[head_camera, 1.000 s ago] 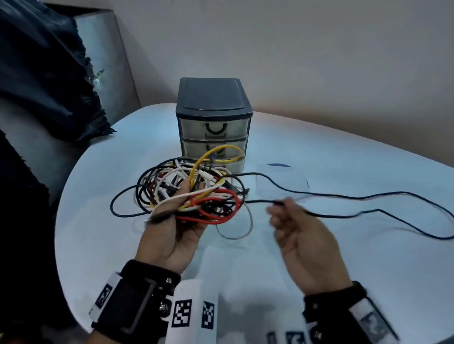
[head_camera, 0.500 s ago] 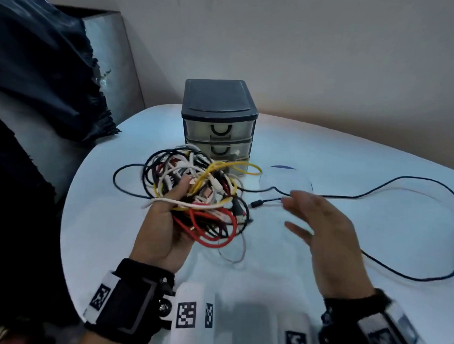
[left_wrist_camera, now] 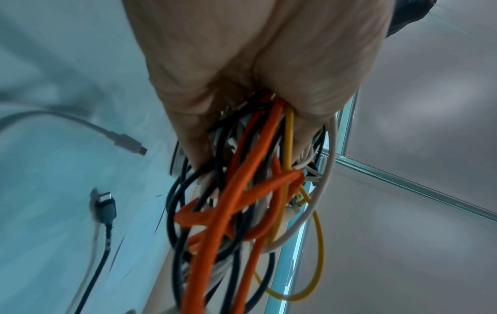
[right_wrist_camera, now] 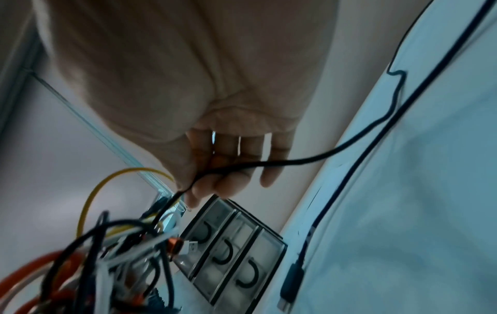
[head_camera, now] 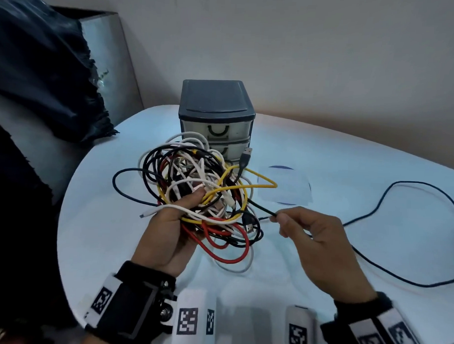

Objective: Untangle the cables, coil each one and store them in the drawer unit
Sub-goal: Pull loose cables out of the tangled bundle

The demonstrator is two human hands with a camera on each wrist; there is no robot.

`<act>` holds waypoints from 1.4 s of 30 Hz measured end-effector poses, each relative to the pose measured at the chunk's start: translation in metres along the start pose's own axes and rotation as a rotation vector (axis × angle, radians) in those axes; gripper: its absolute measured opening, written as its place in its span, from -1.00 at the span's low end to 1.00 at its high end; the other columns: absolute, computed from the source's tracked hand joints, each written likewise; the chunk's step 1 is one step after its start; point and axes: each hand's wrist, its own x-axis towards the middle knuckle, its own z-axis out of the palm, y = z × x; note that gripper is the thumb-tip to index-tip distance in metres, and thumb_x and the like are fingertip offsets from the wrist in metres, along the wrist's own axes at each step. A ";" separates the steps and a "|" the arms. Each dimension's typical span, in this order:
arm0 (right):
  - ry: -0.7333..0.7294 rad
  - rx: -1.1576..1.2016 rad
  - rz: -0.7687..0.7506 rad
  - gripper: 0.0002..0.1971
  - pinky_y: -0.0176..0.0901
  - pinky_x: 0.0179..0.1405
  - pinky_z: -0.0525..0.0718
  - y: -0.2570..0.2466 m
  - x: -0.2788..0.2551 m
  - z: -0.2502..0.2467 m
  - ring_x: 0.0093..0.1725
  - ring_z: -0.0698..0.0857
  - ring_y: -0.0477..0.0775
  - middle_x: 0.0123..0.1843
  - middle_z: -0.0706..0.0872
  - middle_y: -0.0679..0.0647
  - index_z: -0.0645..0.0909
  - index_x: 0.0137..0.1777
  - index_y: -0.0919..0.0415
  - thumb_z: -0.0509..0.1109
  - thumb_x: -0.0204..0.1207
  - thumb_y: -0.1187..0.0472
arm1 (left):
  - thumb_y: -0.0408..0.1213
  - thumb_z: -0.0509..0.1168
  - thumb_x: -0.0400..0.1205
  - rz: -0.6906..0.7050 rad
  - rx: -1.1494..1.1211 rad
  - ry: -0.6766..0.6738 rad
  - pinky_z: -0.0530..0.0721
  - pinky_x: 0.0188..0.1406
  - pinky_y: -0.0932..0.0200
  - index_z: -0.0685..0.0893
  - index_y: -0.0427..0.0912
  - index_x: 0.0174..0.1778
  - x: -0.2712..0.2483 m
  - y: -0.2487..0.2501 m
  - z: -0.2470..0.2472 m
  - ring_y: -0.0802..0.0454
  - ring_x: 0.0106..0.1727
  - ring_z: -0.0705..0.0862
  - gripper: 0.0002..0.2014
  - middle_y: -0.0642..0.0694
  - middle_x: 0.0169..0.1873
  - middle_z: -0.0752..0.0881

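Pale round desk before drawer unit | left hand fingers clutch cable tangle, light, floppy, snag-prone | right hand fingers pinch black cable beside tangle; grip there, near its plug.

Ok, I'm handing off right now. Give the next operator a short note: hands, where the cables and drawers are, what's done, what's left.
Left hand grips the cable tangle, held above the table.
Right hand pinches the black cable where it leaves the tangle; the rest of it trails in a loop over the table to the right.
Drawer unit stands behind the tangle, all three drawers closed.
Done: nothing coiled or stored yet.
Left: free the black cable, coil it, then the red, yellow, white and other cables; open a drawer and store them.
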 end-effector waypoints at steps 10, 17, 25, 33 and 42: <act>-0.061 0.187 -0.044 -0.84 -0.37 -0.19 0.64 -0.006 0.000 0.013 -0.29 0.72 -0.15 -0.30 0.80 -0.10 0.78 -0.12 0.06 0.42 0.59 0.31 | -0.38 0.32 0.44 -0.027 0.052 -0.031 0.84 -0.23 0.02 0.86 -0.22 -0.24 -0.004 -0.011 0.007 -0.13 -0.24 0.84 -0.82 -0.19 -0.26 0.83; -0.003 0.077 0.094 -0.84 -0.44 -0.25 0.56 0.014 0.006 -0.011 -0.38 0.63 -0.24 -0.37 0.77 -0.06 0.79 -0.21 0.08 0.44 0.58 0.25 | -0.30 0.32 0.58 0.019 0.019 0.077 0.76 0.06 -0.16 0.77 -0.27 0.22 0.000 0.001 0.001 -0.22 0.05 0.79 -0.68 -0.29 0.11 0.78; 0.077 0.083 0.018 -0.83 -0.43 -0.29 0.59 0.005 0.006 0.010 -0.39 0.63 -0.23 -0.41 0.73 -0.10 0.77 -0.24 0.09 0.45 0.58 0.27 | -0.23 0.40 0.53 -0.048 0.132 0.062 0.69 0.12 -0.28 0.78 -0.29 0.16 -0.004 -0.013 0.014 -0.28 -0.02 0.74 -0.67 -0.34 0.02 0.77; -0.122 0.087 0.136 -0.88 -0.25 -0.25 0.59 0.006 0.005 0.003 -0.38 0.63 -0.14 -0.35 0.77 0.02 0.74 -0.14 0.09 0.42 0.60 0.13 | -0.25 0.39 0.56 0.008 0.147 0.105 0.70 0.15 -0.26 0.75 -0.31 0.22 -0.003 -0.009 0.013 -0.18 -0.07 0.81 -0.66 -0.31 0.03 0.80; -0.052 -0.030 0.044 -0.80 -0.41 -0.24 0.56 0.008 0.008 0.003 -0.30 0.70 -0.12 -0.37 0.76 -0.04 0.76 -0.27 0.05 0.44 0.59 0.25 | -0.27 0.37 0.59 0.025 0.067 0.159 0.71 0.18 -0.21 0.74 -0.31 0.24 -0.003 -0.011 0.015 -0.23 0.03 0.79 -0.67 -0.35 0.09 0.79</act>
